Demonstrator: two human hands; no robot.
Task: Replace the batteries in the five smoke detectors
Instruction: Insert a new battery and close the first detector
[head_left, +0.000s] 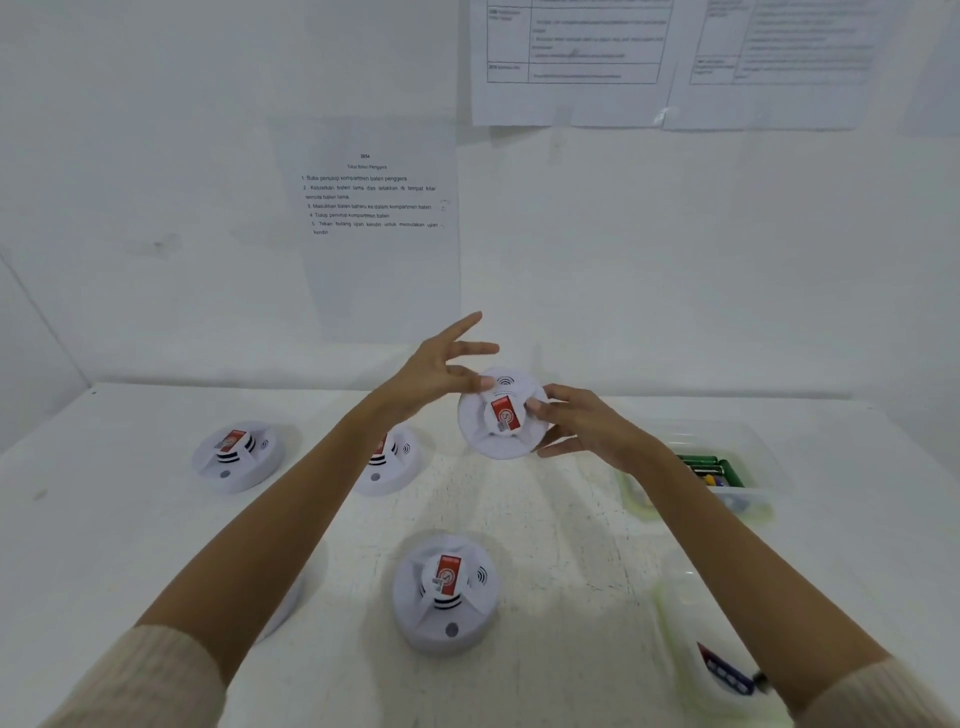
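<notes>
Right hand (576, 428) grips the lifted detector (500, 434); left hand (439, 366), fingers splayed, touches it opposite. I'd brace before twisting it open.

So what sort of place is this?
Probably a staged training station: numbered instruction sheet on the wall, identical smoke detectors on a white table, a tub of batteries.

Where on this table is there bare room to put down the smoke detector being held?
The held detector would fit on bare table in the middle, between the near detector and the battery tray, or front left, before the far-left detector. The right side is crowded: that tray and a nearer tray.
</notes>
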